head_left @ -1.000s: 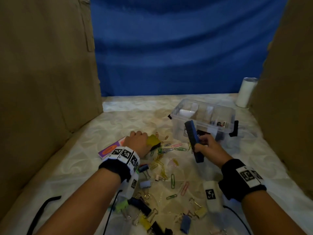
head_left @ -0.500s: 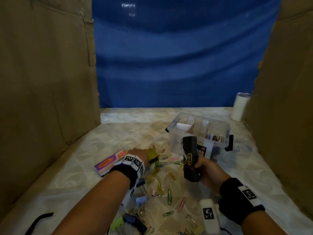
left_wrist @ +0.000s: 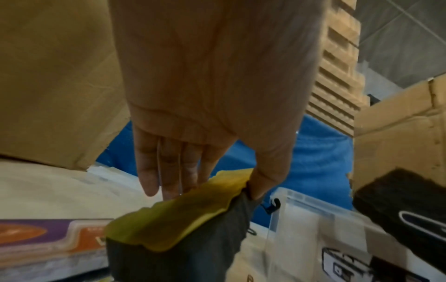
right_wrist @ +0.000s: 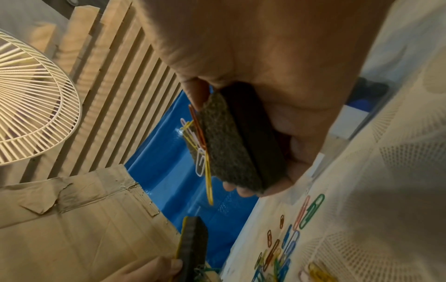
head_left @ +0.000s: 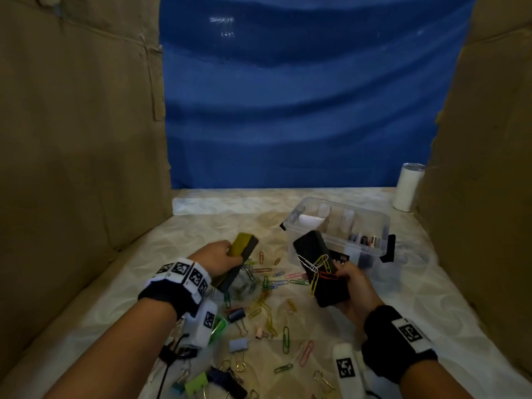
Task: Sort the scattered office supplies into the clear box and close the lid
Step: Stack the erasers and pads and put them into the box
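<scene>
My left hand (head_left: 214, 256) grips a yellow-backed eraser (head_left: 236, 262) (left_wrist: 173, 225) by its sides, lifted above the paper clips. My right hand (head_left: 352, 286) holds a black eraser (head_left: 319, 269) (right_wrist: 237, 145) with its felt face up, and several paper clips (head_left: 316, 267) cling to that face. The clear box (head_left: 336, 226) stands open just behind the black eraser, with small items in its compartments. Loose paper clips (head_left: 267, 286) and binder clips (head_left: 237, 345) lie scattered on the white cloth between my arms.
Cardboard walls (head_left: 80, 125) close in the left and right sides, a blue sheet (head_left: 302, 110) hangs at the back. A white cylinder (head_left: 407, 187) stands at the back right. A purple and orange packet (left_wrist: 48, 240) lies left of the yellow eraser.
My left hand has lifted the yellow eraser off the table. My right hand has turned the black eraser so its felt face and the clinging clips point up.
</scene>
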Available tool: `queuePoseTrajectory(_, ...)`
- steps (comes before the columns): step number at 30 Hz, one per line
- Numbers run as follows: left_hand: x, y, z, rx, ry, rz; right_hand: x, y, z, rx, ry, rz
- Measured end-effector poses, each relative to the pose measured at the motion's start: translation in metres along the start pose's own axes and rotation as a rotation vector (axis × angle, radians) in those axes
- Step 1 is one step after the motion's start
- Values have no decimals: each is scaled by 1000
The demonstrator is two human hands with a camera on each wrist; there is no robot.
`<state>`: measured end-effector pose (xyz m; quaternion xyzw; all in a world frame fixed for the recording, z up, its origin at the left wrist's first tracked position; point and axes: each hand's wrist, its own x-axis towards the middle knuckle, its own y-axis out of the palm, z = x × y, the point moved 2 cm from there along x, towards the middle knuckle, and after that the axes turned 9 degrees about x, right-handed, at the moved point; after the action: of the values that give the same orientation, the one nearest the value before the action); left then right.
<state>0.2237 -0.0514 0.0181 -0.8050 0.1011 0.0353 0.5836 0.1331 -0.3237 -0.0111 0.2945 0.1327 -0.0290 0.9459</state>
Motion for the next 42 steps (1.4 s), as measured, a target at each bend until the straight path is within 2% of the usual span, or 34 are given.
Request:
queuePoseTrajectory(7,-26,-11,5,-367,37,68,-2,9,-3,66,18,91)
queuePoseTrajectory(10,-41,-9,-4,-604,36,113,-4,20,-5,-28,15,92)
queuePoseTrajectory(14,-47,1,-7,-845,-5,94,-7,40,-10,-436,-57,93)
queuePoseTrajectory(20,-50,9,-14,-1147,-26,88,-21,66,-17,-1044,-405,355)
queuePoseTrajectory(24,-51,9,-17,-1199,9,141,-27,84,-12,-1201,-526,503)
queuePoseTrajectory(28,-53,5,-19,-1206,33,128,-26,86,-18,-1304,-412,604)
queuePoseTrajectory(32,-52,4,-11,-1237,18,95,-29,72,-27,-1444,-354,615)
queuePoseTrajectory(35,-51,9,-11,-1246,7,119,-31,68,-25,-1354,-344,580)
queuePoseTrajectory(38,-53,14,-17,-1245,10,155,-33,79,-16,-1219,-425,567)
queuePoseTrajectory(40,-55,16,-22,-1258,39,191,-34,88,-13,-1219,-486,577)
queuePoseTrajectory(42,-57,14,-26,-1261,45,211,-34,92,-16,-1273,-483,581)
